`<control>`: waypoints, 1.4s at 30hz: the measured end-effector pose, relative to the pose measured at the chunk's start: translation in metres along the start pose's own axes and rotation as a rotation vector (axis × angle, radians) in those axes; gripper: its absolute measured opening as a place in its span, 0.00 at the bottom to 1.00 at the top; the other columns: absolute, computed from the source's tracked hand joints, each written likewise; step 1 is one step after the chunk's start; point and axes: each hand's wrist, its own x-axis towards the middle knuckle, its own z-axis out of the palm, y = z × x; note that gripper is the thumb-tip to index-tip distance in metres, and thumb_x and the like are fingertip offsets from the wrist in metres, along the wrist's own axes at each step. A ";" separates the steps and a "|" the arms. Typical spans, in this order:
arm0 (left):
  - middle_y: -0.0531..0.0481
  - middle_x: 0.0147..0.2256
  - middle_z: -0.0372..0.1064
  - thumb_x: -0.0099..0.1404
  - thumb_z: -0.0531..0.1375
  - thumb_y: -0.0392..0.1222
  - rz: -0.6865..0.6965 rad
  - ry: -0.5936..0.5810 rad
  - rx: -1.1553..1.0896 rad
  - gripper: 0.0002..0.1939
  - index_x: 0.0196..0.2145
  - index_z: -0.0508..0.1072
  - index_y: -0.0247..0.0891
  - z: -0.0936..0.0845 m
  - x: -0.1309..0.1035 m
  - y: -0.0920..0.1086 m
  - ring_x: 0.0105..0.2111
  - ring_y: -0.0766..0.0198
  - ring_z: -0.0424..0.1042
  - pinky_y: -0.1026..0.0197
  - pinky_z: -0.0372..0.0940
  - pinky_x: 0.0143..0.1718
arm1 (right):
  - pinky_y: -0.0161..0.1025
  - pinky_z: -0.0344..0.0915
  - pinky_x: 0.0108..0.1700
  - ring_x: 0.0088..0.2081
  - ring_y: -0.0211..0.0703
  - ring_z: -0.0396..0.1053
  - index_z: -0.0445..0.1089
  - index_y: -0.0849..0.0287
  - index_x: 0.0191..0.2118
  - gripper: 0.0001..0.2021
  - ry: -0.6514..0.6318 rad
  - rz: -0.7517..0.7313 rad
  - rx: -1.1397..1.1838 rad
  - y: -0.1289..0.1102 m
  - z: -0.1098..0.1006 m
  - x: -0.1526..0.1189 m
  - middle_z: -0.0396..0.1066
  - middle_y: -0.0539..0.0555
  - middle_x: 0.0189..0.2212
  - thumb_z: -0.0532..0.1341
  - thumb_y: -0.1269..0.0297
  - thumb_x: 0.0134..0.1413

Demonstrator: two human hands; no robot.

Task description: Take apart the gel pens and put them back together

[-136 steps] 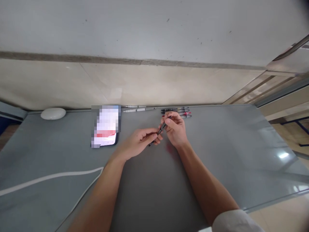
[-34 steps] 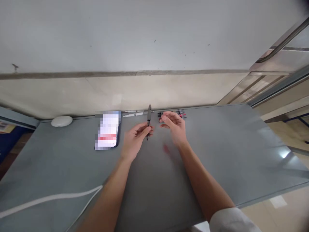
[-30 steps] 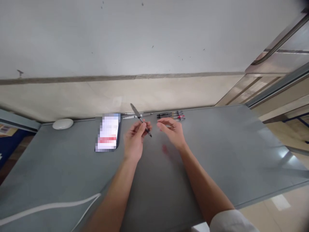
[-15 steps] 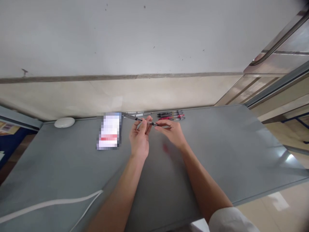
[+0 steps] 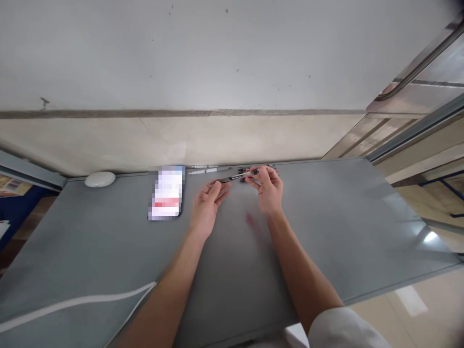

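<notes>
- Held raised above the flat grey desktop, between both hands: a slim, dark grey and black pen with a paler middle stretch, slightly tilted.
- Pinched around its dark grey end with the left hand.
- Pinched around the other end with the right hand, apart from the left.
- Behind the right hand, partly hidden: a row of black and red pens.
- Near the wall: slender white pens.
- Farther left: a dark-edged phone with a lit, pixelated screen, then a white oval object.
</notes>
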 end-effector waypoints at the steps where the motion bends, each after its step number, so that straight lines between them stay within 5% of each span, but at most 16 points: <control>1: 0.45 0.43 0.75 0.60 0.64 0.51 0.035 0.005 0.061 0.15 0.39 0.72 0.38 -0.003 0.001 0.002 0.48 0.57 0.74 0.52 0.65 0.52 | 0.39 0.73 0.38 0.37 0.40 0.75 0.69 0.56 0.31 0.12 0.051 0.005 0.051 0.002 0.002 0.001 0.74 0.49 0.32 0.65 0.53 0.49; 5: 0.45 0.46 0.74 0.66 0.57 0.54 0.226 0.000 0.569 0.16 0.42 0.74 0.41 -0.012 0.004 0.009 0.49 0.56 0.72 0.53 0.63 0.53 | 0.36 0.71 0.33 0.30 0.35 0.72 0.64 0.53 0.35 0.14 0.192 -0.001 0.207 0.009 0.009 0.004 0.68 0.46 0.30 0.61 0.48 0.52; 9: 0.43 0.49 0.72 0.68 0.54 0.50 0.507 -0.110 1.186 0.16 0.47 0.73 0.42 -0.017 0.008 0.007 0.51 0.52 0.69 0.48 0.56 0.58 | 0.29 0.58 0.20 0.18 0.28 0.53 0.61 0.52 0.33 0.15 0.202 -0.021 0.342 0.017 0.010 0.004 0.58 0.43 0.24 0.58 0.46 0.55; 14: 0.41 0.56 0.67 0.70 0.50 0.48 0.654 -0.155 1.563 0.20 0.55 0.70 0.40 -0.026 0.009 -0.006 0.59 0.48 0.61 0.41 0.40 0.65 | 0.31 0.44 0.16 0.17 0.33 0.39 0.55 0.54 0.25 0.21 0.166 -0.020 0.420 0.029 0.004 -0.001 0.42 0.43 0.18 0.54 0.42 0.56; 32: 0.45 0.66 0.50 0.67 0.51 0.56 0.549 -0.225 1.708 0.30 0.64 0.59 0.47 -0.032 0.008 -0.016 0.66 0.43 0.47 0.32 0.30 0.64 | 0.36 0.52 0.22 0.21 0.37 0.43 0.43 0.56 0.20 0.19 0.143 -0.092 0.449 0.031 -0.003 0.008 0.39 0.45 0.20 0.52 0.57 0.56; 42: 0.44 0.66 0.50 0.68 0.51 0.56 0.551 -0.233 1.735 0.30 0.64 0.59 0.45 -0.033 0.009 -0.017 0.66 0.43 0.47 0.32 0.31 0.63 | 0.37 0.54 0.26 0.23 0.38 0.47 0.51 0.54 0.22 0.16 0.136 -0.039 0.576 0.029 -0.003 0.006 0.45 0.46 0.21 0.51 0.55 0.58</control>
